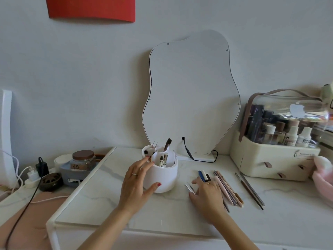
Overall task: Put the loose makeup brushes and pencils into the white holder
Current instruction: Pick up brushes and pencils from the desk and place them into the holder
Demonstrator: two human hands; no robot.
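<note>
The white holder (pixel 163 175) stands on the marble table top, with a brush, tweezers and a few tubes upright in its compartments. My left hand (pixel 137 183) wraps the holder's left side, thumb at its lower front. My right hand (pixel 207 193) lies flat on the table to the right, fingers spread over a small silver item (pixel 189 188) and dark pens (pixel 203 175). A bundle of pink and brown pencils (pixel 228 188) lies beside that hand. Two thin dark brushes (pixel 250 191) lie further right.
A wavy mirror (pixel 191 94) leans on the wall behind the holder, its black cable (pixel 189 152) trailing on the table. A cream cosmetics case (pixel 273 156) with bottles stands at right. A glass jar (pixel 83 159), chargers and cords sit at left.
</note>
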